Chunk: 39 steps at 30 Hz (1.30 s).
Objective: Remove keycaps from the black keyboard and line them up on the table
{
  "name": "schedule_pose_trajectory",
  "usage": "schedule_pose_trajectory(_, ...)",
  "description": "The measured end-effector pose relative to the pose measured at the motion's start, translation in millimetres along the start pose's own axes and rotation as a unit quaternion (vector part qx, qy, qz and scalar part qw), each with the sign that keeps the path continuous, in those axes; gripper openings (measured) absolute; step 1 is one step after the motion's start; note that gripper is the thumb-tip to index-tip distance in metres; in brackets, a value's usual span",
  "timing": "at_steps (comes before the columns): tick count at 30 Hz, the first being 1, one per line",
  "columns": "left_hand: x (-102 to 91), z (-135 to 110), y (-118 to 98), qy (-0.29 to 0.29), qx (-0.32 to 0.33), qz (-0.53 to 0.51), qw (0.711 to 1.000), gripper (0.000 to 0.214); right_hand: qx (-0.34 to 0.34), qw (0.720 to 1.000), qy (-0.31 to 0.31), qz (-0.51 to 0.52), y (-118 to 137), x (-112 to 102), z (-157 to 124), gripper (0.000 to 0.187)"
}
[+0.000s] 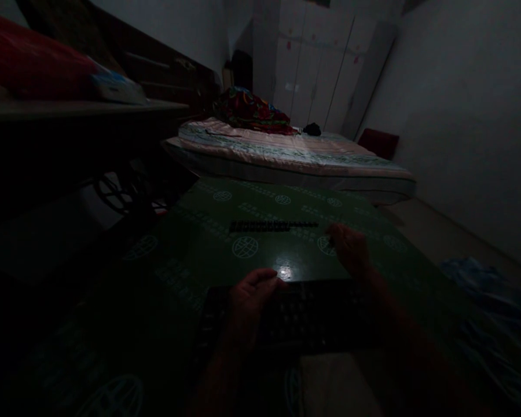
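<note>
A black keyboard (304,313) lies on the green table in front of me, partly lost in the dark. Above its left part, my left hand (252,292) is closed with thumb and fingertips together; whatever they may hold is too small to see. Beyond the keyboard, small black keycaps (260,226) are lined up in two rows, the back row reaching farther right. Just right of that row's end, my right hand (349,248) pinches a small dark piece that looks like a keycap (331,238).
The green table (191,249) carries white globe prints. A pale object (336,385) lies at the near edge. Past the table stands a bed (295,153) with a red patterned blanket (252,110). A shelf (156,106) runs along the left; cloth (488,284) lies at right.
</note>
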<state>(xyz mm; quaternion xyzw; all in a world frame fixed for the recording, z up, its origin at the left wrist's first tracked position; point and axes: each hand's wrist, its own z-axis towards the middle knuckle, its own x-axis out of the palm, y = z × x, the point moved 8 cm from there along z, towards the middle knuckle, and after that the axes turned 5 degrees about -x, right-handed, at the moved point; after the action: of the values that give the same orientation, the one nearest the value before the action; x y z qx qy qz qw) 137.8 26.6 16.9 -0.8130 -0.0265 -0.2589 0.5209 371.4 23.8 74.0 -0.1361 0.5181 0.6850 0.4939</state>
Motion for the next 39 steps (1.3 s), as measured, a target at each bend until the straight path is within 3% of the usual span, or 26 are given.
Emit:
schedule_pose_trajectory(2,2.1,-1.4,-1.5,-0.003,0.015,0.026,1.000,0.023,0.048,0.990,0.048,0.125,1.8,4.5,-19.7,0.047)
schedule_pose_trajectory(4,2.4,-2.5,-3.4,-0.016,0.036,0.066,0.997,0.024,0.074,0.956,0.163,0.233,12.8,20.6,-39.1,0.039)
schedule_pose_trajectory(7,1.5,-2.9,-4.5,-0.037,0.067,0.150,0.986,0.025,0.072,0.917,0.247,0.304,28.8,28.5,-58.0,0.027)
schedule_pose_trajectory(11,5.7,0.1,-2.7,-0.030,0.112,0.268,0.956,0.023,0.048,0.909,0.251,0.329,33.7,28.9,-63.3,0.015)
schedule_pose_trajectory(17,15.7,2.9,5.1,-0.002,0.153,0.341,0.927,0.019,-0.001,0.923,0.263,0.283,39.1,40.2,-64.6,0.009)
schedule_pose_trajectory(21,19.1,2.8,10.4,0.014,0.169,0.384,0.908,0.019,-0.048,0.936,0.259,0.232,42.9,39.8,-64.9,0.010)
schedule_pose_trajectory(33,31.3,1.8,12.8,0.036,0.246,0.526,0.813,0.023,-0.123,0.931,0.277,0.206,58.0,44.0,-67.6,0.012)
schedule_pose_trajectory(39,30.9,2.4,12.6,0.043,0.256,0.530,0.808,0.024,-0.133,0.933,0.279,0.183,54.4,49.5,-68.3,0.014)
